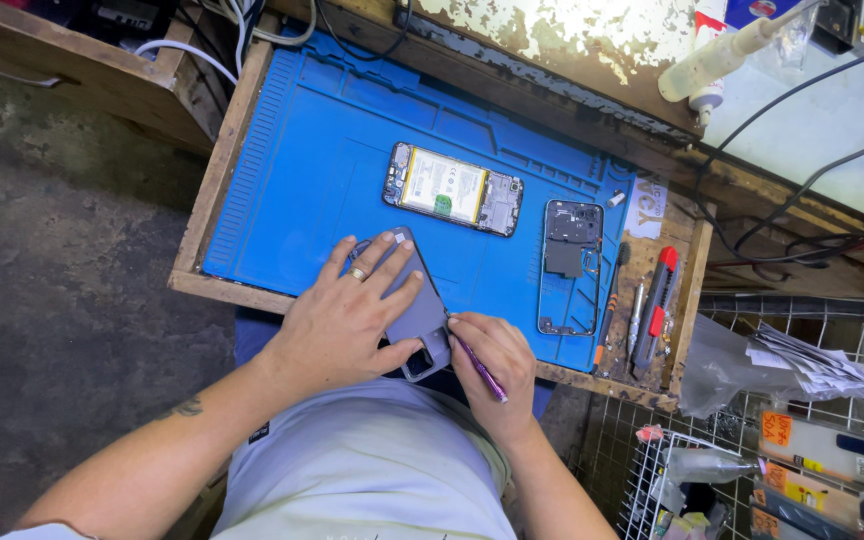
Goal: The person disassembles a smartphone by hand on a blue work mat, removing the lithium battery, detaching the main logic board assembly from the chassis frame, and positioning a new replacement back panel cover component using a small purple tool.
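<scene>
We see a smooth grey phone back cover [418, 310] lying at the near edge of the ribbed blue mat [302, 170] — our left hand [347, 315] spreads flat on it, pressing. Our right hand [492, 365] pinches a thin purple tool [479, 368] at the cover's edge; its tip is hidden. Beyond lie an opened phone [453, 189] and a dark inner frame [571, 266].

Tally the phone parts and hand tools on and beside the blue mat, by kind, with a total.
Grey phone back cover, under the left hand: 1
Opened phone showing its battery: 1
Bare phone frame: 1
Purple-handled tool in the right hand: 1
Red and grey tool right of the mat: 1
Slim tools beside it: 2, hard to tell apart
Total: 7
</scene>
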`<state>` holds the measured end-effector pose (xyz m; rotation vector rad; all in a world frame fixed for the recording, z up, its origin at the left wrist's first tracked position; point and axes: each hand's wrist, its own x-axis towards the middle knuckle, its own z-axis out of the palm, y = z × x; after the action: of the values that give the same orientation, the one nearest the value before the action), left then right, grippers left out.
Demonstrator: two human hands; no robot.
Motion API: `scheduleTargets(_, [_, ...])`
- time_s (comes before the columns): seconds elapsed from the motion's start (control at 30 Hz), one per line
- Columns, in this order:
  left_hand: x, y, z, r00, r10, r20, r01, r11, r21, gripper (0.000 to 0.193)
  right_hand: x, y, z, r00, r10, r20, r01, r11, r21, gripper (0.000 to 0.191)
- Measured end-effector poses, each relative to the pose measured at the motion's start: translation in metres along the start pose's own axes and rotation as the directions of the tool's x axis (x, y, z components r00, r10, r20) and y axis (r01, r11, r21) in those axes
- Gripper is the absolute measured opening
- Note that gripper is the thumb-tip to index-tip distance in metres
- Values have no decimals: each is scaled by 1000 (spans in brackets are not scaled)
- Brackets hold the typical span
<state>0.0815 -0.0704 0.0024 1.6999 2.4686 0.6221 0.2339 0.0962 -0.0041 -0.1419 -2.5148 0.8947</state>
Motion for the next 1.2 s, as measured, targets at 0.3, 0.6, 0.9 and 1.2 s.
scheduleTargets(0.3, [-1, 1, -1, 1000, 7, -1, -7, 1000, -2, 72, 0, -2, -3, 1000, -7, -2, 7, 999, 37, 19])
scheduleTargets(0.6, [-1, 0, 2, 1000, 6, -6, -6, 1000, -2, 73, 1, -1, 0, 1000, 10, 13, -10, 1000, 5, 19])
scheduleTargets(0.9, [0, 0, -1, 1000, 11, -3, -11, 1000, -8, 73, -4, -1, -1, 998, 43, -51, -39, 997, 67, 18])
scheduleTargets(1.2, [-1, 0, 0, 1000, 6, 2, -6, 1000, -12, 73, 2, -2, 0, 1000, -13, 2, 13, 1000, -22, 20])
